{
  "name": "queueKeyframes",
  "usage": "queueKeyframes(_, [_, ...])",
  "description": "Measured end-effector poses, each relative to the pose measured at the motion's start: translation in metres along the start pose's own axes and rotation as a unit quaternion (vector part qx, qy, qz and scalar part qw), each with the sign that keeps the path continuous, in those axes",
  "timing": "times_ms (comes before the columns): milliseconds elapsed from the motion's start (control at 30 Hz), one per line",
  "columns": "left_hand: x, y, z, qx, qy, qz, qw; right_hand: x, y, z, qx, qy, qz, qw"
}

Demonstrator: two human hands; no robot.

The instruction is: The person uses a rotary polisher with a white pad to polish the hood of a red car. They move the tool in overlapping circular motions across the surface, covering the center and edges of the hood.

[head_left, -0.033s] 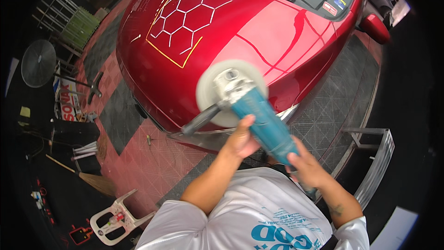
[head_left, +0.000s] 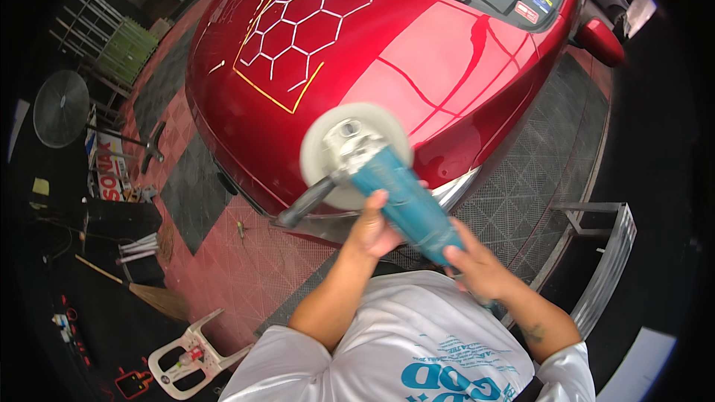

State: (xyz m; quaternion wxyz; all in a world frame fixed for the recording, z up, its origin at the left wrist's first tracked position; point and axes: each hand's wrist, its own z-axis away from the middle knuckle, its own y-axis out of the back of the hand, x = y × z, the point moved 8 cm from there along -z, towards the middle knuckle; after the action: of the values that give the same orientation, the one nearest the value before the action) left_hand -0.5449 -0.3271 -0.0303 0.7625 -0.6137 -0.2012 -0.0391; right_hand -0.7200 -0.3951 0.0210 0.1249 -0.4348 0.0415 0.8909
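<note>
A teal polisher [head_left: 402, 197] with a silver head is in both my hands. My left hand [head_left: 375, 231] is wrapped round the front of its body, thumb on top. Farther back, my right hand [head_left: 478, 266] closes round the rear grip; its trigger is hidden. No hand is on the black side handle [head_left: 307, 202], which sticks out to the left. The polisher's round white pad [head_left: 316, 150] lies over the front of a red car hood [head_left: 246, 134]; its underside is hidden, so full contact cannot be told. White tape hexagons [head_left: 309, 18] and a yellow tape line [head_left: 262, 89] mark the hood.
The headlight [head_left: 456, 190] is just right of the polisher. A metal frame bench [head_left: 607, 253] stands at the right. On the left are a stand fan [head_left: 61, 108], a straw broom [head_left: 156, 299] and a white plastic chair [head_left: 190, 357]. Red and grey tiles [head_left: 231, 268] cover the floor.
The polisher has shifted left and slightly toward me across the hood's front, with both hands moving along. My grip looks the same.
</note>
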Motion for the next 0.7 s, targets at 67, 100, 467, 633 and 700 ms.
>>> queueKeyframes(67, [0.039,0.041,0.028,0.044,-0.078,-0.011,0.996,-0.014,-0.039,-0.036,-0.022,0.018,0.047,0.999])
queueKeyframes(100, [0.058,0.059,0.039,0.047,-0.095,-0.006,0.994,-0.020,-0.057,-0.055,-0.034,0.041,0.054,0.997])
queueKeyframes(467, [0.073,0.031,-0.035,-0.014,-0.005,-0.017,1.000,-0.031,-0.043,-0.062,0.075,0.102,-0.048,0.991])
queueKeyframes(633, [0.039,-0.050,-0.168,-0.083,0.062,-0.015,0.994,-0.072,0.047,-0.034,0.164,0.104,-0.150,0.969])
queueKeyframes(700, [0.033,-0.081,-0.227,-0.086,0.069,-0.021,0.994,-0.098,0.089,-0.035,0.196,0.124,-0.171,0.958])
